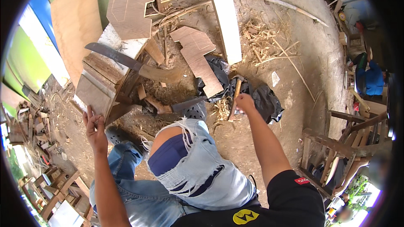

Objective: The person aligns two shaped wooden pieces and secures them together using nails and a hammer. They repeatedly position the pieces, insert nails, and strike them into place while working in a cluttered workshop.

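Observation:
My left hand (97, 132) is at the near edge of a small plywood board (93, 96) on a low wooden bench. Its fingers are apart, the index finger stretched up by the board; I cannot make out anything held. Out to the right, my right hand (245, 103) is closed round a slim stick-like tool with a light wooden handle (238, 87), held over the ground; its kind is unclear. A machete (113, 54) with a wooden handle lies across the bench. Below it, a handsaw (160, 106) rests near my shoes.
Notched plywood pieces, one (194, 50) on black plastic bags (267, 101) and one (131, 8) with a drawn outline, lie ahead. A long pale plank (226, 17) slants nearby. Wood shavings (265, 38) litter the dirt floor. Wooden frames (345, 143) stand right; scrap wood (35, 130) is piled left.

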Available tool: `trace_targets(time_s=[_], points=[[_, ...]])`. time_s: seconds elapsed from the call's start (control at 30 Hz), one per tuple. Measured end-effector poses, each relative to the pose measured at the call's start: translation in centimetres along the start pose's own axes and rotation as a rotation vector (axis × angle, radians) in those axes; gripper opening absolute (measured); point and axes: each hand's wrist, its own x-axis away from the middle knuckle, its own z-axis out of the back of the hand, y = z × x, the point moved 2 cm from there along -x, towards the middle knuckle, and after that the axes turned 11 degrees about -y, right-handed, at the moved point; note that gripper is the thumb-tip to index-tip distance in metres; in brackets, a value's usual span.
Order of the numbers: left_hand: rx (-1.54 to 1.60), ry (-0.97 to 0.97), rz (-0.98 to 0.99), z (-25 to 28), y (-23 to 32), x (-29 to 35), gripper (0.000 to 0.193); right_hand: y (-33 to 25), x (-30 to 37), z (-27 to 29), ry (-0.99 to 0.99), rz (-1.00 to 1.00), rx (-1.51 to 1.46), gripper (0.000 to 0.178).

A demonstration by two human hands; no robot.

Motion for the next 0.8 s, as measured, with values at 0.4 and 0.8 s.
trace_targets(time_s=[0.4, 0.8], points=[[-0.090, 0.032, 0.013, -0.6, 1.5, 0.1, 0.008, 2.8, -0.8, -1.8, 0.334, 0.056, 0.044, 0.065], [-0.075, 0.122, -0.059, -1.2, 0.8, 0.0, 0.010, -14.2, 22.4, 12.7, 0.296, 0.874, -0.191, 0.056]])
